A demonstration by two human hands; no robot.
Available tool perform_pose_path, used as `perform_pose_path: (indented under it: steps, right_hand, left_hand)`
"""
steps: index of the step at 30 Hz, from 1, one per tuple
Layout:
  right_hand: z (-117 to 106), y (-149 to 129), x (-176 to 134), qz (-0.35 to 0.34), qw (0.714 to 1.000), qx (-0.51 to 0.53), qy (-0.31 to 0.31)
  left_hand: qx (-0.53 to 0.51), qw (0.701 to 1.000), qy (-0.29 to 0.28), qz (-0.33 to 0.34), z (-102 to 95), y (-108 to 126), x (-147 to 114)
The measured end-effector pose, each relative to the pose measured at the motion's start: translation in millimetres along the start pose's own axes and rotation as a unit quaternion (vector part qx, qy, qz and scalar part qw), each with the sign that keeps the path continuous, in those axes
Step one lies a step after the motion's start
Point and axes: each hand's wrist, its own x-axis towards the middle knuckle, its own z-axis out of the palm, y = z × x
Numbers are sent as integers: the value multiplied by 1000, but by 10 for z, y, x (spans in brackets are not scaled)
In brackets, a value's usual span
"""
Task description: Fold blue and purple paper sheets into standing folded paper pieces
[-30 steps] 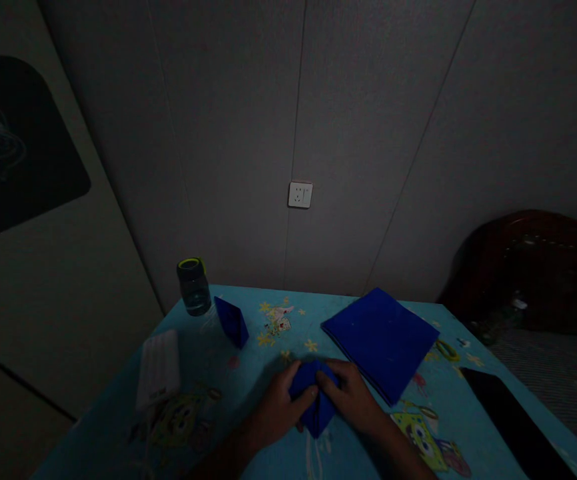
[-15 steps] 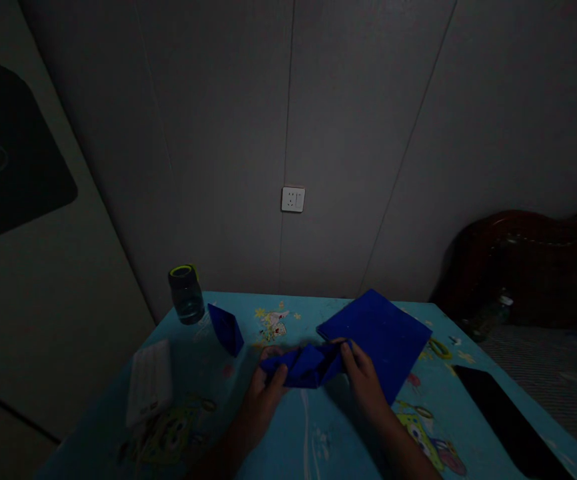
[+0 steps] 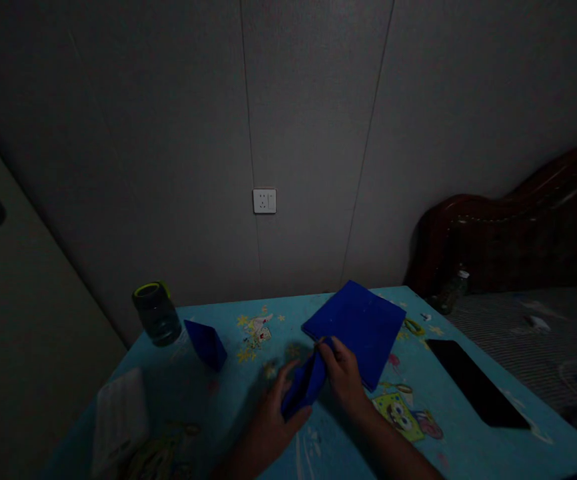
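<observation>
Between my two hands is a folded blue paper boat (image 3: 304,387), held just above the table and tilted up towards the right. My left hand (image 3: 282,413) grips its lower left end, thumb on the near side and fingers behind. At the upper right end, the fingers of my right hand (image 3: 339,365) pinch the paper. A second folded blue paper boat (image 3: 206,344) stands on the table to the left. Just beyond my right hand lies a stack of blue paper sheets (image 3: 361,323).
The table (image 3: 248,400) has a light blue cartoon-print cover. A water bottle (image 3: 157,315) and a white power bank (image 3: 121,417) are on its left. To the right lie a yellow-green ring (image 3: 414,327) and a black flat slab (image 3: 476,381). Behind is a wall with a socket (image 3: 264,201).
The paper boat has turned from nearly level to a steep slant, its right end up, and it looks narrower. Both hands turned with it. My view has swung to the right.
</observation>
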Motion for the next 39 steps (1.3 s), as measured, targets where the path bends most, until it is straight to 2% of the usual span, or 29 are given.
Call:
perform_pose_path:
  steps: [3,8,13,17,19,22,26,32,36,39]
  right_hand:
    - [117,-8,-54,-8,999,3,-38]
    - [127,50,-17,20,991,26,-129]
    - [113,13,-34,41,983,82,-160]
    - [112,-72,-70,76,965,121,-221]
    - [93,-93,-71,90,955,137,-248]
    - [56,-96,-58,98,950,151,-254]
    - [32,-82,-35,102,945,171,-260]
    - [59,-51,-36,109,925,206,-299]
    - [74,-43,-62,121,917,207,-319]
    - [91,-17,-70,119,921,198,-314]
  left_hand:
    - [-76,996,25,-31,40,15,59]
    - [-113,989,71,-60,8,40,146]
    - [-167,975,35,-140,21,6,67]
    - [-139,975,-19,-172,-18,-184,2]
    - [-123,978,-15,-170,-63,-283,-5]
    - [-125,981,-14,-147,-105,-317,-18]
    - [-170,976,-53,-126,-53,-148,-56]
    - [-249,953,-93,-143,68,74,-78]
    - [-218,961,-78,-150,55,22,-64]
    - [-174,971,-61,-151,40,-38,-48]
